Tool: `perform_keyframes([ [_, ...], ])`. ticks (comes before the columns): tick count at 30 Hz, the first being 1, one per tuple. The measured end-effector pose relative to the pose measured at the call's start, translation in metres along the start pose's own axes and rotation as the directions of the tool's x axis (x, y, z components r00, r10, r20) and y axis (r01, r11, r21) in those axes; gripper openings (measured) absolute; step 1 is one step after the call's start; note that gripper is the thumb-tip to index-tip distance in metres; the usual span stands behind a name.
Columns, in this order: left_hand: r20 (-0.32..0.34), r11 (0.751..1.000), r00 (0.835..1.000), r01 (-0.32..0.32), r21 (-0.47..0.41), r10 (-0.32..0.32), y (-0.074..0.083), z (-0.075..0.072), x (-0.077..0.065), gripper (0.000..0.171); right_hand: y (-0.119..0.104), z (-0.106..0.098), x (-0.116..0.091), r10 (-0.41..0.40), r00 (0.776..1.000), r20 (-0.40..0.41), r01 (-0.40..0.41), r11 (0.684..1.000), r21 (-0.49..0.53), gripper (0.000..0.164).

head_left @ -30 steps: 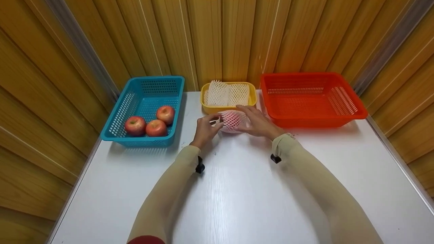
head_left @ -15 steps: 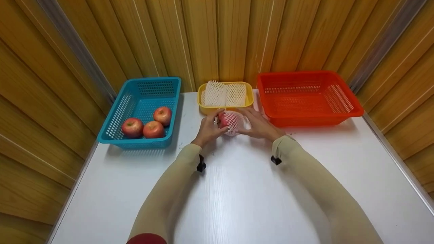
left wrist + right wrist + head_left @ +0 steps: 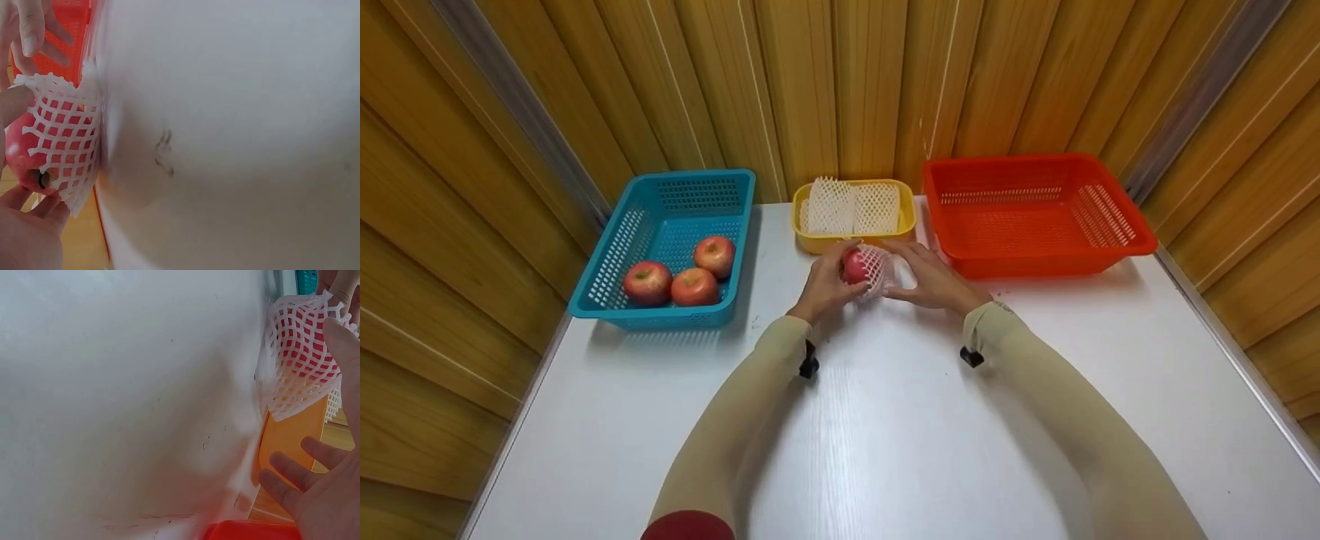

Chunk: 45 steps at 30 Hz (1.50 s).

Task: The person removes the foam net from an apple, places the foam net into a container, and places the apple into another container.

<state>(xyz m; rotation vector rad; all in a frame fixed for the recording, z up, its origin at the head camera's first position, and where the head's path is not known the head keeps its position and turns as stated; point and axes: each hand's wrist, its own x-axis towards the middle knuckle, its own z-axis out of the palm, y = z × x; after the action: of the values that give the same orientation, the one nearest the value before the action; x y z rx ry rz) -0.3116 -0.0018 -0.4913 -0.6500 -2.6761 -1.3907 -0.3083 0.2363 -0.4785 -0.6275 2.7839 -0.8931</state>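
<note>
A red apple (image 3: 853,266) sits partly inside a white foam net sleeve (image 3: 70,135) on the table, in front of the yellow basket. My left hand (image 3: 823,289) grips the apple from the left, thumb near the sleeve's ragged edge and fingers by the stem end. The apple's left side is bare; mesh covers its right part. On the right, my right hand (image 3: 934,281) is spread beside the sleeve. In the right wrist view its thumb (image 3: 340,340) lies at the mesh, apparently touching, while the other fingers (image 3: 289,469) extend apart from it.
A blue basket (image 3: 652,321) at left holds several apples (image 3: 695,287). The small yellow basket (image 3: 855,244) behind my hands contains folded foam nets (image 3: 851,208). At right stands a red basket (image 3: 1039,266). Wood-patterned panels (image 3: 802,90) border the white table (image 3: 877,420).
The apple and sleeve have shifted slightly left. More bare apple shows on the left, and the left hand has closed around it. The right hand's fingers have spread away from the mesh.
</note>
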Motion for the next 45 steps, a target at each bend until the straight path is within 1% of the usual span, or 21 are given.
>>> perform_keyframes([
  [5,0.009,1.000,1.000,0.012,0.029,-0.012,-0.001,0.001,0.003,0.079,0.001,-0.001,-0.003,0.035,0.999,0.006,-0.035,0.999,-0.009,0.093],
  [12,0.015,0.995,1.000,-0.003,0.097,0.002,-0.005,0.003,0.005,0.076,0.003,-0.001,-0.006,-0.030,1.000,-0.004,0.030,0.999,-0.035,0.091],
  [15,0.014,0.993,1.000,-0.001,0.114,0.000,-0.006,0.003,0.006,0.075,0.004,-0.001,-0.006,-0.033,0.999,-0.008,0.033,0.999,-0.039,0.091],
  [20,0.014,0.993,1.000,0.013,0.114,-0.015,-0.007,0.003,0.006,0.075,0.004,-0.003,-0.006,-0.025,1.000,0.001,0.025,0.999,-0.035,0.090],
  [25,0.023,0.993,0.997,0.073,0.098,-0.076,-0.005,0.002,0.004,0.075,0.002,-0.003,-0.005,-0.025,1.000,0.006,0.025,0.999,-0.029,0.090],
  [27,0.027,0.992,0.996,0.083,0.099,-0.086,-0.005,0.002,0.003,0.076,0.002,-0.003,-0.004,-0.016,1.000,0.007,0.016,1.000,-0.027,0.091],
  [31,0.030,0.991,0.997,0.071,0.111,-0.075,-0.005,0.001,0.003,0.075,-0.001,-0.003,-0.003,0.002,1.000,0.012,-0.001,1.000,-0.024,0.091],
  [34,0.029,0.992,0.997,0.062,0.112,-0.065,-0.006,-0.001,0.002,0.075,-0.003,-0.002,0.000,0.000,1.000,0.007,0.000,1.000,-0.014,0.092],
  [37,0.029,0.992,0.998,0.051,0.113,-0.055,-0.008,-0.003,0.001,0.076,-0.004,-0.001,0.004,-0.031,0.999,-0.008,0.031,0.999,-0.018,0.093],
  [42,0.028,0.991,0.997,0.067,0.115,-0.071,-0.008,-0.006,-0.002,0.077,-0.007,0.000,0.007,-0.118,0.993,-0.022,0.117,0.992,-0.045,0.094],
  [45,0.027,0.991,0.997,0.072,0.116,-0.076,-0.008,-0.009,-0.004,0.078,-0.010,0.000,0.009,-0.140,0.990,-0.016,0.140,0.990,-0.034,0.095],
])
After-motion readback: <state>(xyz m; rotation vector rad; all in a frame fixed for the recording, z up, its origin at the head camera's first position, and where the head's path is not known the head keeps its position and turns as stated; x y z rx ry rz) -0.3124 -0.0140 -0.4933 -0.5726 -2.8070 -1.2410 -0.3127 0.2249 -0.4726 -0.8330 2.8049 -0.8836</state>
